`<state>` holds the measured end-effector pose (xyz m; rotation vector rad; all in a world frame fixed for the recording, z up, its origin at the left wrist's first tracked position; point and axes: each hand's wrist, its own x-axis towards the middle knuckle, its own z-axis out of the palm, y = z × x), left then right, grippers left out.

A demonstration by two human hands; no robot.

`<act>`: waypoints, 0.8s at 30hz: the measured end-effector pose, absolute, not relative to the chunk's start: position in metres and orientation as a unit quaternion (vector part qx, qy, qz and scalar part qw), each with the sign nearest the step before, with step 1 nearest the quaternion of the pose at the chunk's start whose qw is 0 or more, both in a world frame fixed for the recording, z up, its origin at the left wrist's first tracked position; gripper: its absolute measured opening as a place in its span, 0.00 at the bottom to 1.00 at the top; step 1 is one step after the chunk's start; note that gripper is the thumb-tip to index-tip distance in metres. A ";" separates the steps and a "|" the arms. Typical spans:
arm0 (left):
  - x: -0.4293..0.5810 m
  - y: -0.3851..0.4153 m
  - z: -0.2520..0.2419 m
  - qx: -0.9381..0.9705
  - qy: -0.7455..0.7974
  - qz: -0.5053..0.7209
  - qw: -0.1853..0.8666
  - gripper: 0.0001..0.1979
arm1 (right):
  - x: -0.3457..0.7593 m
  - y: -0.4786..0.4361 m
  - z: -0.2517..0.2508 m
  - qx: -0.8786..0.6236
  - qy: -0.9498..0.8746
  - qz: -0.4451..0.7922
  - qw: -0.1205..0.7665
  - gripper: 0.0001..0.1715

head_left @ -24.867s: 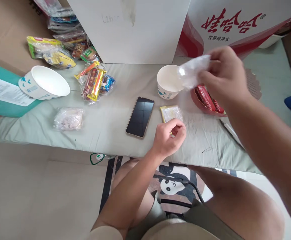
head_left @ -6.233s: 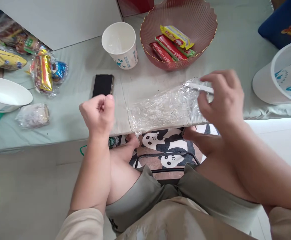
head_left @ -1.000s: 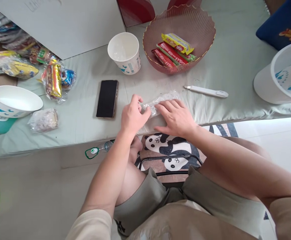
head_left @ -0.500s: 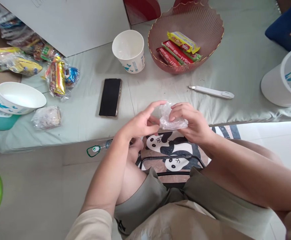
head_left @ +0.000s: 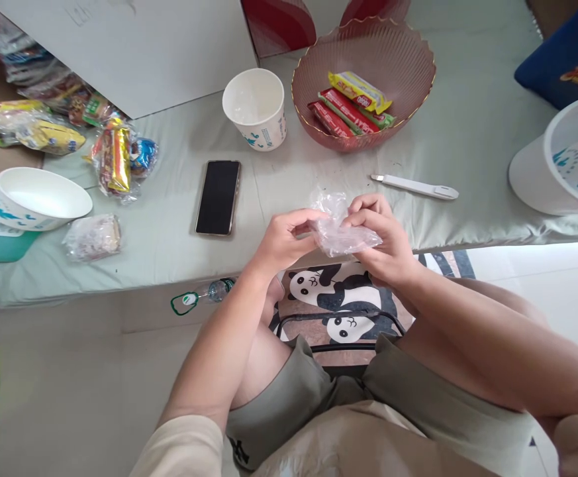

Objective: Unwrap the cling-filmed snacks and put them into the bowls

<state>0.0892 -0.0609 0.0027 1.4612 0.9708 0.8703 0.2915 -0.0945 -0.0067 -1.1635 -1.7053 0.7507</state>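
Observation:
Both hands hold a crumpled clear plastic wrapper (head_left: 336,228) just above the table's near edge. My left hand (head_left: 283,240) pinches its left side with thumb and fingers. My right hand (head_left: 383,235) is curled round its right side. A white pen-like cutter (head_left: 415,187) lies on the pale green cloth (head_left: 169,218) just beyond my right hand. Beyond the hands stand a pink ribbed bowl (head_left: 408,66) holding several wrapped snack bars (head_left: 351,103) and a white paper cup (head_left: 256,107). A black phone (head_left: 218,197) lies left of my left hand.
At the left are a white paper bowl (head_left: 38,199), a small clear packet (head_left: 93,236) and bags of wrapped snacks (head_left: 117,156). A large white bucket (head_left: 564,162) stands at the right edge. A white box (head_left: 134,46) rises at the back. Below the table edge is a panda-print stool (head_left: 338,298).
The hands have lifted the clear wrapper off the cloth and bunched it between them. It was flat under both hands a second ago.

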 end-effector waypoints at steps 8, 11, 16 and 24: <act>0.091 -0.064 0.003 0.588 0.415 0.427 0.547 0.12 | 0.272 -0.086 -0.007 -0.513 -0.554 0.458 0.469 0.20; 0.089 -0.064 0.003 0.535 0.407 0.451 0.588 0.23 | 0.263 -0.081 -0.013 -0.505 -0.552 0.427 0.508 0.24; 0.082 -0.065 0.011 0.526 0.437 0.456 0.570 0.24 | 0.250 -0.073 -0.015 -0.477 -0.488 0.511 0.522 0.35; 0.062 -0.056 0.018 0.439 0.446 0.549 0.554 0.22 | 0.239 -0.015 0.048 -0.525 -0.597 0.357 0.490 0.14</act>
